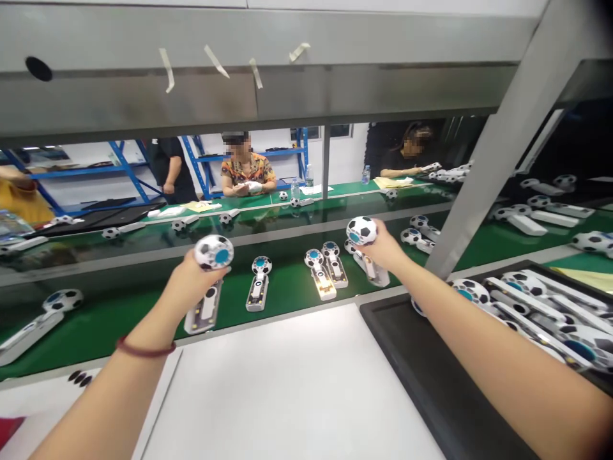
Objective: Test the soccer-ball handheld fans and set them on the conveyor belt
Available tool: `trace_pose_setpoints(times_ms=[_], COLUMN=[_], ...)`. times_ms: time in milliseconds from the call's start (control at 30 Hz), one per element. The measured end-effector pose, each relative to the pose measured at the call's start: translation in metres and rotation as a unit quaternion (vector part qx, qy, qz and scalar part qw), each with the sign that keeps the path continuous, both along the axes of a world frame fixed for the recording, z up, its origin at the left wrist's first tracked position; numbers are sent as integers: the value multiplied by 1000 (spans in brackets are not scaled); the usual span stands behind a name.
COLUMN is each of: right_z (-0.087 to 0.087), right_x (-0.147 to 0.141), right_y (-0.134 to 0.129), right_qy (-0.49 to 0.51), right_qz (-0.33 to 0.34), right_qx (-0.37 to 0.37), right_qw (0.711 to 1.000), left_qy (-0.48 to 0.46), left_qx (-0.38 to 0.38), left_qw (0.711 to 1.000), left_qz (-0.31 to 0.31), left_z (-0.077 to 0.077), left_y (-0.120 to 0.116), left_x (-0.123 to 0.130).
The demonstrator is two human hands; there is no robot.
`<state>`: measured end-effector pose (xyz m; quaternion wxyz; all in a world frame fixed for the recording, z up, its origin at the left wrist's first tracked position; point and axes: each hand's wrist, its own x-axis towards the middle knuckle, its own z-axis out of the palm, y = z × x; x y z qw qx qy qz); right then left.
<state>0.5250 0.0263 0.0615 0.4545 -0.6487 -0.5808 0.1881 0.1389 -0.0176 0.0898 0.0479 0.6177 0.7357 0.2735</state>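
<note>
Both arms reach out over the green conveyor belt (287, 281). My left hand (186, 284) is closed round a white device with a soccer-ball head (214, 252); a flat handle with visible inner parts shows below it. My right hand (387, 249) grips another soccer-ball-headed device (361, 230), its ball tilted toward me. Part of a white body shows under that hand, and I cannot tell whether it belongs to the same device. Between my hands, a soccer-ball device (259, 284) lies on the belt, with a lit one (320, 275) and a neighbour (335, 263) to its right.
A black tray (397, 358) at the right bears several such devices (531, 313). A white work surface (287, 383) lies in front of me. One more device (43, 322) rests at far left. A slanted grey post (483, 147) stands at right; people sit across the belt.
</note>
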Motion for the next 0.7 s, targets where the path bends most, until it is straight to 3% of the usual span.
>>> trace_pose_setpoints(times_ms=[100, 233, 333, 433, 500, 600, 700], right_z=[-36, -56, -64, -72, -74, -65, -46], right_x=[9, 28, 44, 55, 58, 58, 50], right_y=[45, 72, 78, 78, 78, 74, 64], right_qy=[-20, -58, -85, -95, -100, -109, -119], right_qz=[2, -12, -52, -61, -60, -73, -108], right_qx=[-62, -109, -163, -235, -269, -294, -256], right_qw=[998, 992, 982, 965, 956, 947, 953], left_qy=[94, 108, 85, 23, -20, -96, -210], left_qx=[-63, -78, -88, -151, -185, -215, -226], left_qw=[993, 990, 990, 986, 982, 972, 951], left_qz=[-15, -37, -69, -64, -24, 26, 3], left_z=[-25, -47, -61, -82, -96, -107, -106], left_y=[40, 63, 67, 71, 75, 78, 76], left_x=[2, 11, 43, 82, 100, 106, 98])
